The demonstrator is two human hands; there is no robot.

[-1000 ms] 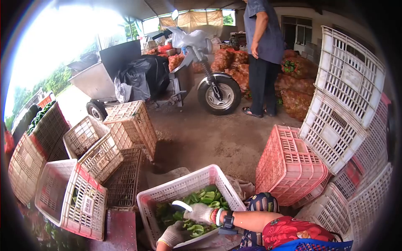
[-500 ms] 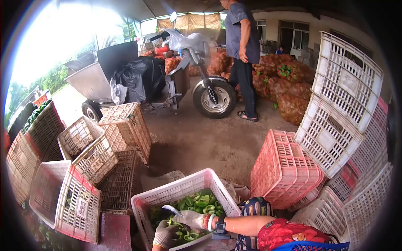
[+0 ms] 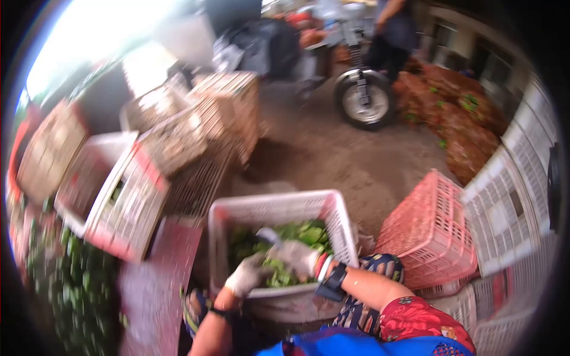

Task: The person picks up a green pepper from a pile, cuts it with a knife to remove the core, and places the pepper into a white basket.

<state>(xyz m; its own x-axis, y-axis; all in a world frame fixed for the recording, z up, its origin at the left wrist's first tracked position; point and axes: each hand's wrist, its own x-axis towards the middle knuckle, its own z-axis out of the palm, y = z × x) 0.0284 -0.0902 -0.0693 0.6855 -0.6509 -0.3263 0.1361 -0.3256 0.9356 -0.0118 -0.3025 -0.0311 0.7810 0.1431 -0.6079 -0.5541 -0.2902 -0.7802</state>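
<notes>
A white plastic crate (image 3: 345, 228) with green peppers (image 3: 309, 232) in it, some seemingly cut up, stands in front of me. My right hand (image 3: 295, 257), in a pale knit glove, is closed over the crate with a curved blade (image 3: 270, 236), apparently a knife, sticking out of its grip. My left hand (image 3: 246, 274), also gloved, is beside it at the crate's near left part. Its fingers are curled inward, and blur hides what they hold. Pale green pieces lie just under my right hand.
Left of me are a reddish board (image 3: 155, 291), a heap of dark green peppers (image 3: 74, 291) and a tilted white-and-red crate (image 3: 127, 202). A pink crate (image 3: 424, 231) stands on the right. Farther off are a three-wheeler's wheel (image 3: 365, 99), a person (image 3: 395, 35) and orange net sacks (image 3: 451, 113).
The view has swung down and to the left, so the crate sits higher and more of the pepper heap shows. Both hands stay over the crate; the blade remains in my right hand.
</notes>
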